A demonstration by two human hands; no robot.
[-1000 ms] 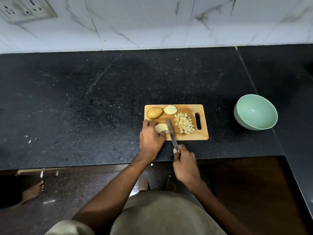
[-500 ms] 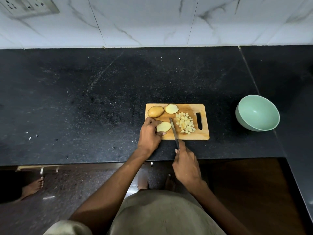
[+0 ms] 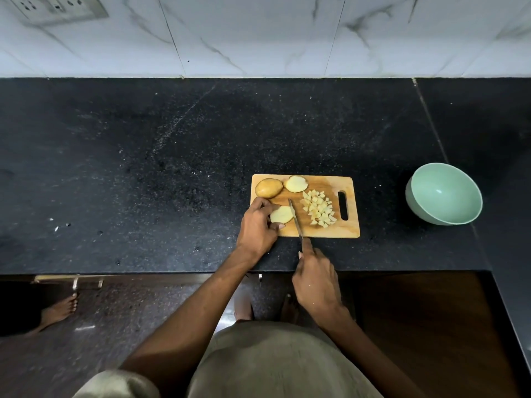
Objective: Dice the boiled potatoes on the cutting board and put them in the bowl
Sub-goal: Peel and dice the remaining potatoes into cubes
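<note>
A wooden cutting board (image 3: 321, 228) lies on the black counter. At its far left sits a whole potato (image 3: 269, 188), with a cut half (image 3: 296, 184) beside it. A pile of diced potato (image 3: 318, 208) lies near the board's handle slot. My left hand (image 3: 258, 225) pins a potato piece (image 3: 281, 214) at the board's near left. My right hand (image 3: 317, 278) grips a knife (image 3: 296, 219), whose blade rests against the right side of that piece. A mint green bowl (image 3: 444, 193) stands empty to the right of the board.
The counter's front edge (image 3: 172, 272) runs just below the board. A marble wall with a socket plate (image 3: 54, 8) rises behind. Someone's bare foot (image 3: 56, 311) stands on the floor at lower left.
The knife blade has stayed at the right side of the held piece, shifting slightly. My left hand's grip on the piece has barely changed. The camera has moved a little.
</note>
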